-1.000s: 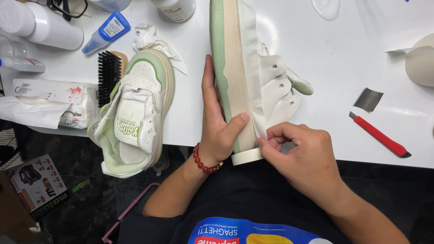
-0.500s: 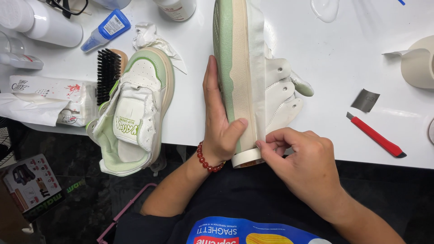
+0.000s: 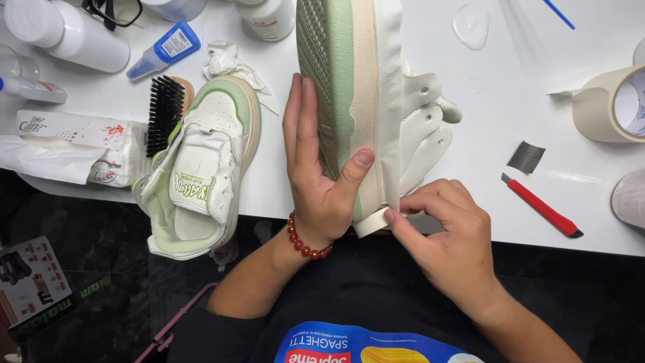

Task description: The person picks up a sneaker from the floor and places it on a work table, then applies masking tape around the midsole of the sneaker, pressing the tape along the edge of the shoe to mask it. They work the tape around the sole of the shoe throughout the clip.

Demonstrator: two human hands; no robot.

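A white and green sneaker (image 3: pixel 366 101) stands on its side on the white table (image 3: pixel 484 87), its green sole facing left. My left hand (image 3: pixel 316 175) grips the sole near the heel, thumb pressed across the cream midsole. A strip of white masking tape (image 3: pixel 388 94) runs along the edge above the midsole. My right hand (image 3: pixel 440 235) pinches the tape's end at the heel, at the table's front edge. A second matching sneaker (image 3: pixel 201 168) lies upright to the left, partly overhanging the edge.
A roll of masking tape (image 3: pixel 615 104) sits at the right, with a red utility knife (image 3: pixel 541 205) and a small grey square (image 3: pixel 526 156) near it. A black brush (image 3: pixel 164 114), glue bottle (image 3: pixel 161 48), white bottles (image 3: pixel 64 33) and crumpled wipes packet (image 3: pixel 74 144) are at the left.
My right hand has pressed the tape end further around the heel. The view has shifted slightly; my left hand keeps the same hold on the sole.
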